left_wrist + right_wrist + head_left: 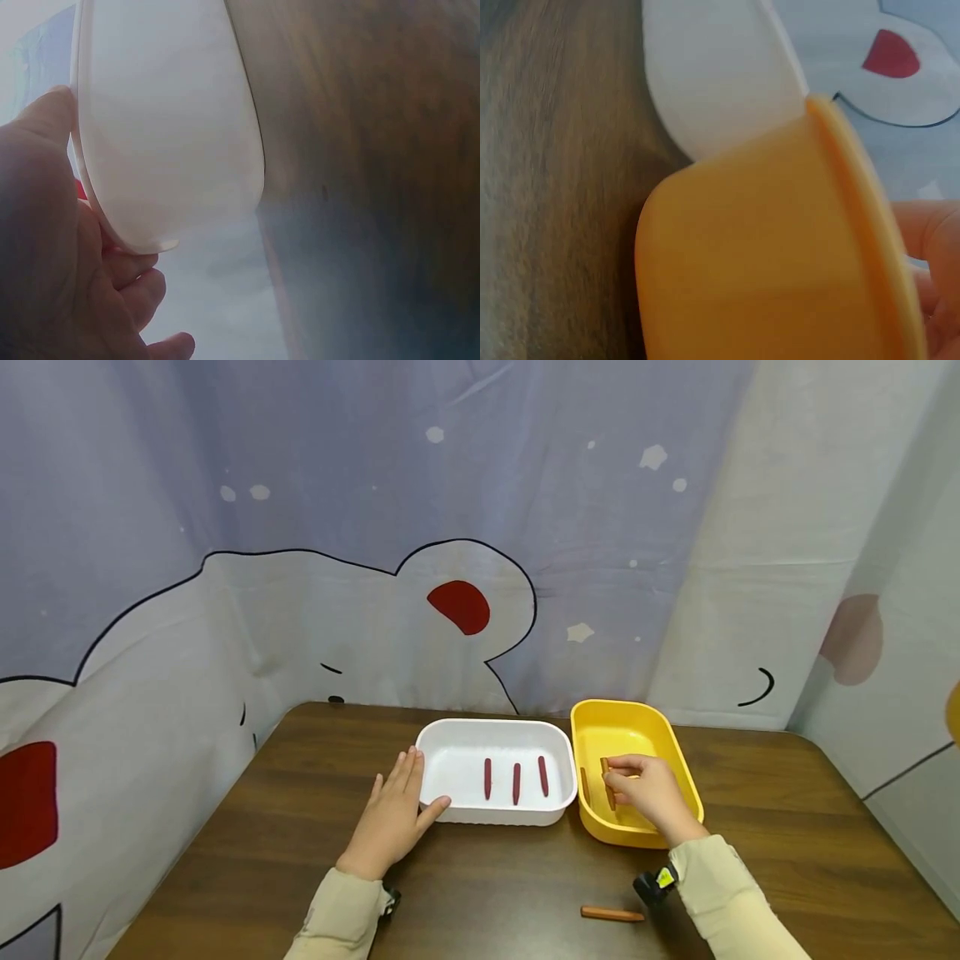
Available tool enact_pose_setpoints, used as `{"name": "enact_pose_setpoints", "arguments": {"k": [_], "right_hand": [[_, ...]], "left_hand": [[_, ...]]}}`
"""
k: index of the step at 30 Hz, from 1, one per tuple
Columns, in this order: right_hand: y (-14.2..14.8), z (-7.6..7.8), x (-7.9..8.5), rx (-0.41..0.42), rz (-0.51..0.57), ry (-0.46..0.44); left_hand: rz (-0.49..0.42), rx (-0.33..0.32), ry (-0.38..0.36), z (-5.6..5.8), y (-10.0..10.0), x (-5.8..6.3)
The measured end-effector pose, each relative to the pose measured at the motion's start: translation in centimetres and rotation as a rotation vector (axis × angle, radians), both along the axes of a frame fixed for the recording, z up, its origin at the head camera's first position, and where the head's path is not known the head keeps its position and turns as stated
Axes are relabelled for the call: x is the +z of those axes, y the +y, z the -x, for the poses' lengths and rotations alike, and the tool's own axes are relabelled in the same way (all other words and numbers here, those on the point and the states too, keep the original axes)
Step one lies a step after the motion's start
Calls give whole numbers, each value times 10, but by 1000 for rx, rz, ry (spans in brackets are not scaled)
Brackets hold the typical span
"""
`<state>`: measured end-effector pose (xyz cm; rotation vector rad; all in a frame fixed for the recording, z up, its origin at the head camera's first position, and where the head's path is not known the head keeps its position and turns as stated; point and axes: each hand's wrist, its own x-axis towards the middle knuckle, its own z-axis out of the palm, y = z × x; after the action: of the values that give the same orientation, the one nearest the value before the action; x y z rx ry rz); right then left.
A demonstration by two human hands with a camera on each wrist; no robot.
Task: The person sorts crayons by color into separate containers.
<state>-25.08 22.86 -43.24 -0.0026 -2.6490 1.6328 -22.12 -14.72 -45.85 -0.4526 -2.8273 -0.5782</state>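
My left hand [390, 818] rests against the left end of the white tray [457, 814], fingers extended along its rim and thumb over the near corner. Three dark red crayons [516, 783] lie inside, side by side in the tray's right half. Over the yellow tray [622, 835], my right hand [651, 793] pinches a brown crayon [609, 793] between thumb and fingers. A second brown crayon [585, 785] is by that tray's left wall. The right wrist view hides the held crayon behind the yellow wall [757, 240].
One more orange-brown crayon [612, 914] lies on the wooden table [487, 893], in front of the yellow tray. The two trays stand side by side near the table's back edge. A printed curtain [360, 635] hangs behind them.
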Motion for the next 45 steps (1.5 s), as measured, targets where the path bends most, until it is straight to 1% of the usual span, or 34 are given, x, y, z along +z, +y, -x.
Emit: {"name": "enact_pose_setpoints", "arguments": {"k": [5, 11, 14, 18, 24, 26, 29, 33, 40, 45], "right_hand": [[-1, 9, -5, 19, -93, -18], [-3, 14, -7, 35, -181, -78], [-4, 16, -8, 36, -213, -83], [-3, 18, -8, 30, -266, -80], [-4, 19, -5, -4, -437, -20], [-4, 19, -5, -8, -474, -5], [-3, 18, -6, -8, -477, 10], [-2, 13, -4, 0, -451, 35], [-5, -2, 6, -4, -401, 104], [-6, -14, 13, 9, -367, 176]], "left_hand": [[-2, -2, -7, 0, 1, 0], [-5, 2, -12, 0, 0, 0], [-7, 1, -13, 0, 0, 0], [-4, -2, -7, 1, 0, 1], [-4, 1, -3, 1, -1, 0], [-5, 3, -11, 1, -1, 0], [-8, 4, -15, 1, -1, 0], [-7, 5, -28, 1, 0, 0], [-1, 9, -45, 0, 1, 2], [2, 10, -30, 0, 1, 3]]}}
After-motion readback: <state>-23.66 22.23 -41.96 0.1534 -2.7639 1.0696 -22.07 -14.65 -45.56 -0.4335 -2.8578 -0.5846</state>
